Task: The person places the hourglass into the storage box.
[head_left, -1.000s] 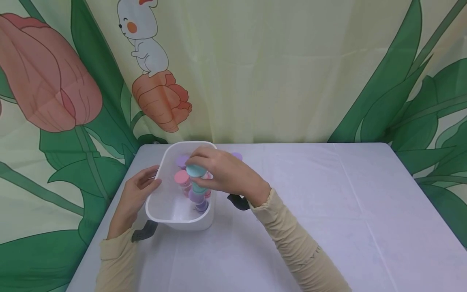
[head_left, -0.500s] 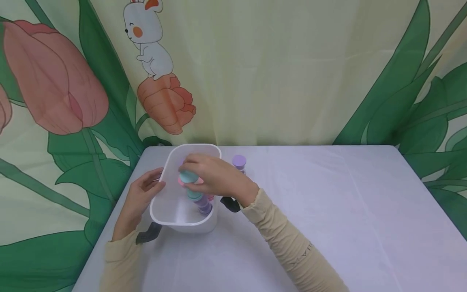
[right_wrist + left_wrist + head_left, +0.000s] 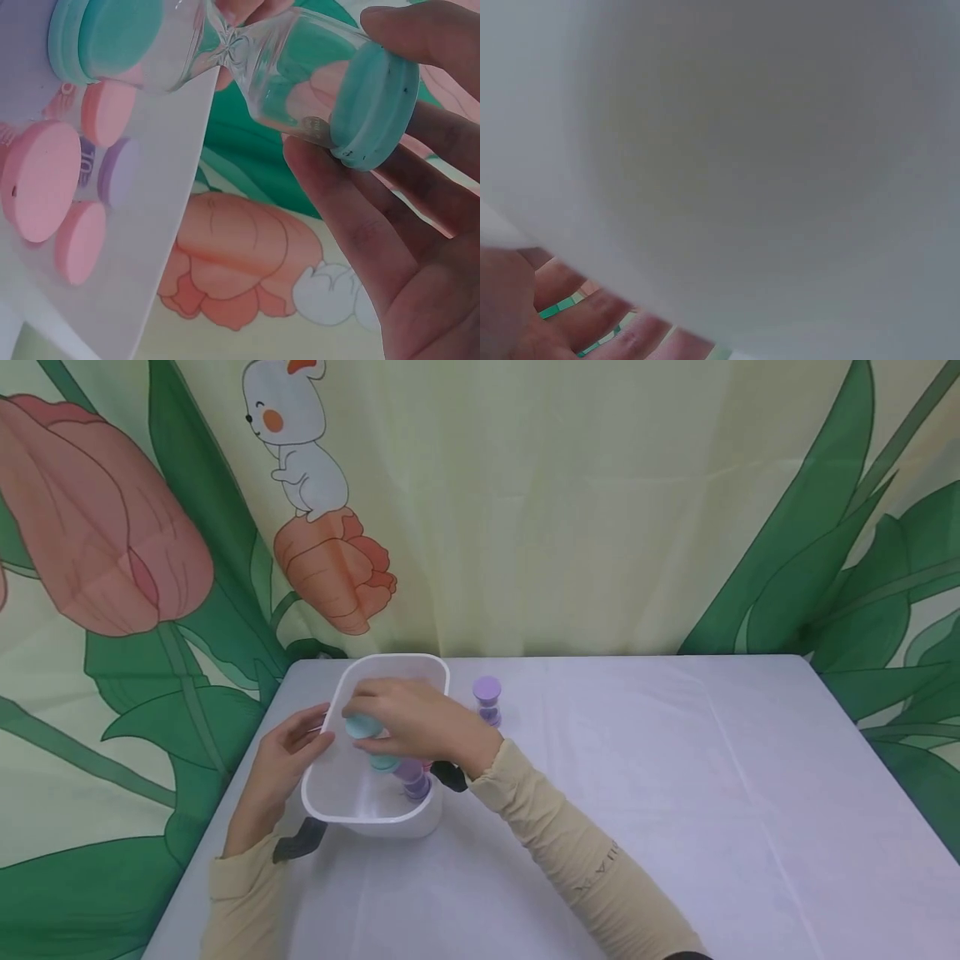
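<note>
My right hand (image 3: pixel 408 718) pinches a teal-capped hourglass (image 3: pixel 363 726) by one end, inside the opening of a white plastic bin (image 3: pixel 360 820). The hourglass tilts; in the right wrist view its clear glass waist shows, with thumb and fingers around the nearer teal cap (image 3: pixel 375 109). My left hand (image 3: pixel 277 768) touches the bin's left rim, its fingers spread and fairly straight in the left wrist view, the tips hidden by the wall. A purple hourglass (image 3: pixel 414 783) lies in the bin's near right part. Pink caps (image 3: pixel 46 180) of other hourglasses show beside it in the right wrist view.
Another purple hourglass (image 3: pixel 487 697) stands on the table just right of the bin. A white cloth (image 3: pixel 600 760) covers the table. Behind it hangs a curtain (image 3: pixel 562 527) printed with a rabbit, carrot and tulips.
My right hand has moved left across the bin with the teal hourglass, uncovering the purple hourglass on the table. My left hand stays at the rim. The head view shifts slightly.
</note>
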Motion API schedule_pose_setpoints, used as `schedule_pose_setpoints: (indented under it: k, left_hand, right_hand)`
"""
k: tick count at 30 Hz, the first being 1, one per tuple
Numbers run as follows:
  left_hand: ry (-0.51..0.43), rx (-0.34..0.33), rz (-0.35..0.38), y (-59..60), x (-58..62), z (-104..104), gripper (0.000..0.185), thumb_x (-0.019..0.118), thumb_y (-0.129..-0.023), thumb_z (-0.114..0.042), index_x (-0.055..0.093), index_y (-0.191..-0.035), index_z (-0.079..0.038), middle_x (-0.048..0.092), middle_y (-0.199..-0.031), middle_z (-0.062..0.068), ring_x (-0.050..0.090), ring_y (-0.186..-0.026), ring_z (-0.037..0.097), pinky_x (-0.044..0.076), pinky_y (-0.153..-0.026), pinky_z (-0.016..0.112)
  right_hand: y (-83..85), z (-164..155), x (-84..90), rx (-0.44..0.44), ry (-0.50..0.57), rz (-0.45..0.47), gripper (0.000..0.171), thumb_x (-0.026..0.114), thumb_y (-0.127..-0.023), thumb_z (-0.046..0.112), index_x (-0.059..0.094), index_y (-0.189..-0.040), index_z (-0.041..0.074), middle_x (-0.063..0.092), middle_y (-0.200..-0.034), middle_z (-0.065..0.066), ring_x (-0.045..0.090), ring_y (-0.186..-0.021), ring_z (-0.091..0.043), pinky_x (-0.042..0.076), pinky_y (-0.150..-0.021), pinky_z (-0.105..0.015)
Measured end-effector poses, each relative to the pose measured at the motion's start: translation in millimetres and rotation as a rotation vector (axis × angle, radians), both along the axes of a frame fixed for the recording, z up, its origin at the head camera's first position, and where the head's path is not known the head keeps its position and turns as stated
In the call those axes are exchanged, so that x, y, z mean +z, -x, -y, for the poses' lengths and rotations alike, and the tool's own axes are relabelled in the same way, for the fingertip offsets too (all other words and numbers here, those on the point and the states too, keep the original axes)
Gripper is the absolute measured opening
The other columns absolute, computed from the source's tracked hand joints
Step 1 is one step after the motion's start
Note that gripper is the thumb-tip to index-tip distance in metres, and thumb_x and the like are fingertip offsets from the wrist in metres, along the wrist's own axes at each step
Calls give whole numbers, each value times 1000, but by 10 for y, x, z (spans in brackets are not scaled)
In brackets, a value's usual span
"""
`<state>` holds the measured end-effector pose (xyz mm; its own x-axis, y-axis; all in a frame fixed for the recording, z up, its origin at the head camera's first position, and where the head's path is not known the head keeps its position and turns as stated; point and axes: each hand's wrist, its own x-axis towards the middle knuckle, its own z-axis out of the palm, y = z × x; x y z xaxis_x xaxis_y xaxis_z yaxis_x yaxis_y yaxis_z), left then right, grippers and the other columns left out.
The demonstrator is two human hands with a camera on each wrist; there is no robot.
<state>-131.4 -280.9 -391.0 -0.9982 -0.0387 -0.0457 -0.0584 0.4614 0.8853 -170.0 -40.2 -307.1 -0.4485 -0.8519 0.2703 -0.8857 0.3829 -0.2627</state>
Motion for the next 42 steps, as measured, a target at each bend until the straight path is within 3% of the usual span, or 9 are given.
schedule_pose_setpoints:
  k: [12,28,42]
  left_hand:
    - [-6,1,9,12,-6,18,64,61,-97,-42,41,-151,-13,48,-149,13,51,-127,27,49,-85,13]
    - [-2,6,13,15,-21,32,66,62,-97,-43,40,-151,-13,46,-150,13,48,-132,34,48,-87,12]
    - [-6,-1,-14,31,-44,34,62,61,-97,-42,43,-149,-13,48,-149,12,52,-128,29,49,-87,14]
  right_hand:
    - [6,96,35,4,-31,13,40,71,-93,28,65,-128,11,63,-123,0,61,-113,-11,46,-99,-18]
    - [7,173,19,9,-19,-21,39,70,-93,30,66,-128,14,65,-119,2,61,-109,-8,46,-95,-14]
    - [86,291,-80,-14,-108,51,43,73,-91,30,65,-128,10,63,-126,-1,61,-114,-10,46,-101,-18]
